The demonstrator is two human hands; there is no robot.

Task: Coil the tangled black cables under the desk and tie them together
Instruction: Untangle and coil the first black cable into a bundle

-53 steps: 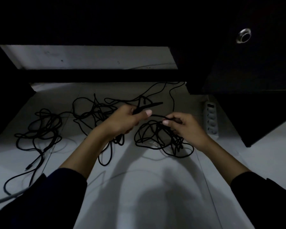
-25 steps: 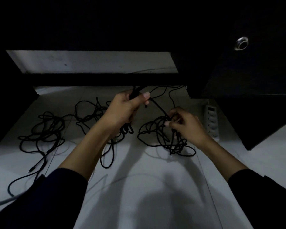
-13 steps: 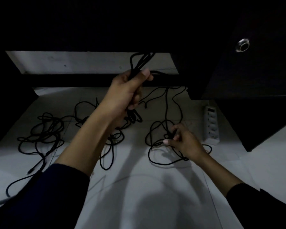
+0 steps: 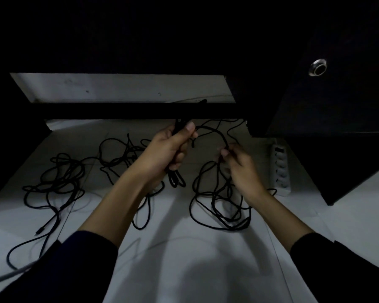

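Observation:
Black cables lie tangled on the pale floor under a dark desk. My left hand (image 4: 166, 149) grips a bundle of folded cable loops (image 4: 177, 179), whose ends hang below the fist. From that fist one strand arcs right to my right hand (image 4: 239, 166), which pinches it between thumb and fingers. Below the right hand a loose heap of the same cable (image 4: 219, 206) rests on the floor. A second tangle (image 4: 59, 182) spreads at the left, and a smaller one (image 4: 120, 154) lies behind my left forearm.
A white power strip (image 4: 281, 167) lies on the floor at the right, beside a dark cabinet (image 4: 337, 106) with a round metal lock. A black crossbar (image 4: 118, 110) of the desk runs across the back. A grey cable (image 4: 7, 278) crosses the lower left corner.
My left hand has come down from its raised position with the bundle. My right hand has lifted off the floor heap, drawing a strand up toward the left hand.

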